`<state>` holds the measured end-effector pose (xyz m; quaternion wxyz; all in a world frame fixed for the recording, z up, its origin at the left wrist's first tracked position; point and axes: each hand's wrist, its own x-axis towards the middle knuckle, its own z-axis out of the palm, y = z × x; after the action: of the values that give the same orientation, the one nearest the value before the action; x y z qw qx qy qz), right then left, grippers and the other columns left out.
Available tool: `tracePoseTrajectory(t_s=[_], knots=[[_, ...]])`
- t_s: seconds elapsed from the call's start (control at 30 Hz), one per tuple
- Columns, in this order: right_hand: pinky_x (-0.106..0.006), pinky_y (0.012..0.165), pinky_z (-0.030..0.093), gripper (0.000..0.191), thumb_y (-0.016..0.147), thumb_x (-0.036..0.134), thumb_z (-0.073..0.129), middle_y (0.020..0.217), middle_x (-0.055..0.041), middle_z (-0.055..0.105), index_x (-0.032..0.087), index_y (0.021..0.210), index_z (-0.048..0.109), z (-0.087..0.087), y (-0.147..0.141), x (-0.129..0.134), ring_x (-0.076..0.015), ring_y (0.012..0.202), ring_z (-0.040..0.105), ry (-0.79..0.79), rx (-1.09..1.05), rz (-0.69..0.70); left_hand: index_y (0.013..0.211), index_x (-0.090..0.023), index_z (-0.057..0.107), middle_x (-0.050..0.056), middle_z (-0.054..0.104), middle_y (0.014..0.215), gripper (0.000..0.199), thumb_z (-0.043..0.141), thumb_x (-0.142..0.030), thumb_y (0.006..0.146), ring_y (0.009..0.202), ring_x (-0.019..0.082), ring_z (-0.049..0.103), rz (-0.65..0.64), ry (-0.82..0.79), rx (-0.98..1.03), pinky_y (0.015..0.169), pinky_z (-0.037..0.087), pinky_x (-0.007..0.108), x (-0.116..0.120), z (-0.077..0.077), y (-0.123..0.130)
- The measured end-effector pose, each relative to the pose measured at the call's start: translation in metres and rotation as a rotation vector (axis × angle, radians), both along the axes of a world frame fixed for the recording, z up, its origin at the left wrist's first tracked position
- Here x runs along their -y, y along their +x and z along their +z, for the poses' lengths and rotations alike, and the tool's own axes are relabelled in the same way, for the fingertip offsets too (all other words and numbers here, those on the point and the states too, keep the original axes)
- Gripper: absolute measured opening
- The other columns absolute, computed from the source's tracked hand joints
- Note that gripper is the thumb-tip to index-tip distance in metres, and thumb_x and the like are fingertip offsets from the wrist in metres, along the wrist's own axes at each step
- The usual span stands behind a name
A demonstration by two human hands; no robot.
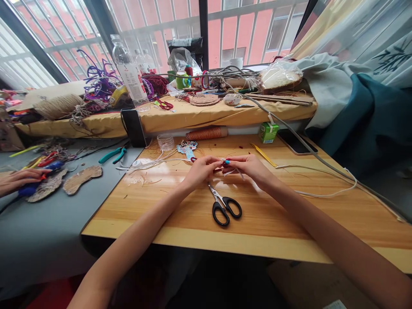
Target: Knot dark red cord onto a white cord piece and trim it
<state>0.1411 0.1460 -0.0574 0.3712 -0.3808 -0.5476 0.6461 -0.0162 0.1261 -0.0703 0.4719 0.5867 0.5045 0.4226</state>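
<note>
Above the wooden table, my left hand and my right hand meet with fingertips pinched together. Between them is a thin white cord, its loose ends showing under the right fingers. Most of what the fingertips grip is hidden, and small red and blue spots show there. Just below the hands lie black-handled scissors, tips pointing toward my left hand. Beyond my left hand rests a printed card with a pale blue stem.
Another person's hand works at the grey table on the left, near teal-handled pliers. An orange thread spool, a clear cup, yellow tweezers, a green carton and a phone stand or lie behind.
</note>
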Motion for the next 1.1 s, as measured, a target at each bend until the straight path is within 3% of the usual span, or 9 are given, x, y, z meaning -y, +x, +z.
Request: tracePoseTrajectory(t_s=[0.1, 0.3, 0.5, 0.77, 0.93, 1.03, 1.1], knots=[[-0.028, 0.068, 0.051, 0.016, 0.065, 0.018, 0.065, 0.071, -0.0065, 0.067, 0.011, 0.079, 0.068, -0.001, 0.001, -0.001, -0.0136, 0.063, 0.062, 0.004, 0.009, 0.0, 0.085, -0.013, 0.053, -0.005, 0.046, 0.046, 0.02, 0.053, -0.03, 0.073, 0.036, 0.005, 0.039, 0.0, -0.081, 0.078, 0.036, 0.026, 0.016, 0.001, 0.002, 0.0], [-0.028, 0.067, 0.052, 0.016, 0.066, 0.014, 0.064, 0.074, -0.0069, 0.067, 0.011, 0.082, 0.067, 0.0, 0.0, 0.0, -0.0134, 0.063, 0.062, -0.025, 0.002, -0.006, 0.099, -0.016, 0.049, 0.004, 0.058, 0.079, 0.03, 0.055, -0.027, 0.072, 0.043, 0.004, 0.046, -0.101, -0.26, 0.403, 0.035, 0.029, 0.015, 0.001, 0.003, -0.001], [-0.03, 0.066, 0.053, 0.014, 0.067, 0.008, 0.062, 0.069, -0.0075, 0.067, 0.009, 0.081, 0.066, 0.004, -0.001, 0.001, -0.0147, 0.059, 0.063, -0.075, 0.0, -0.074, 0.092, -0.015, 0.056, 0.007, 0.058, 0.103, 0.021, 0.053, -0.022, 0.073, 0.043, 0.0, 0.037, 0.072, -0.108, 0.595, 0.037, 0.027, 0.014, -0.008, 0.009, -0.015], [-0.03, 0.062, 0.054, 0.011, 0.068, 0.006, 0.06, 0.067, -0.0083, 0.067, 0.009, 0.077, 0.066, 0.006, 0.0, 0.002, -0.0163, 0.059, 0.063, -0.1, 0.024, -0.095, 0.087, -0.019, 0.06, 0.003, 0.06, 0.099, 0.019, 0.056, -0.028, 0.071, 0.042, -0.001, 0.034, 0.313, 0.107, 0.64, 0.037, 0.027, 0.014, -0.016, 0.018, -0.041], [-0.027, 0.058, 0.054, 0.011, 0.067, 0.005, 0.061, 0.069, -0.0086, 0.067, 0.009, 0.076, 0.066, 0.005, -0.001, 0.001, -0.0164, 0.058, 0.063, -0.102, 0.039, -0.109, 0.09, -0.019, 0.056, 0.004, 0.058, 0.101, 0.022, 0.053, -0.034, 0.073, 0.044, 0.0, 0.038, 0.281, 0.09, 0.661, 0.04, 0.031, 0.014, -0.02, 0.023, -0.052], [-0.027, 0.058, 0.054, 0.011, 0.067, 0.007, 0.062, 0.07, -0.0086, 0.067, 0.009, 0.077, 0.066, 0.004, 0.0, 0.0, -0.0162, 0.057, 0.063, -0.107, 0.027, -0.107, 0.081, -0.016, 0.056, 0.003, 0.06, 0.081, 0.024, 0.054, -0.038, 0.072, 0.04, 0.0, 0.037, 0.297, 0.157, 0.469, 0.036, 0.026, 0.014, -0.02, 0.023, -0.051], [-0.028, 0.059, 0.054, 0.012, 0.066, 0.01, 0.063, 0.07, -0.0085, 0.067, 0.01, 0.078, 0.066, 0.004, 0.0, 0.0, -0.0163, 0.058, 0.063, -0.098, 0.017, -0.108, 0.072, -0.014, 0.058, 0.001, 0.055, 0.059, 0.033, 0.05, -0.045, 0.073, 0.035, 0.001, 0.033, 0.217, 0.131, 0.292, 0.033, 0.019, 0.015, -0.018, 0.021, -0.046]])
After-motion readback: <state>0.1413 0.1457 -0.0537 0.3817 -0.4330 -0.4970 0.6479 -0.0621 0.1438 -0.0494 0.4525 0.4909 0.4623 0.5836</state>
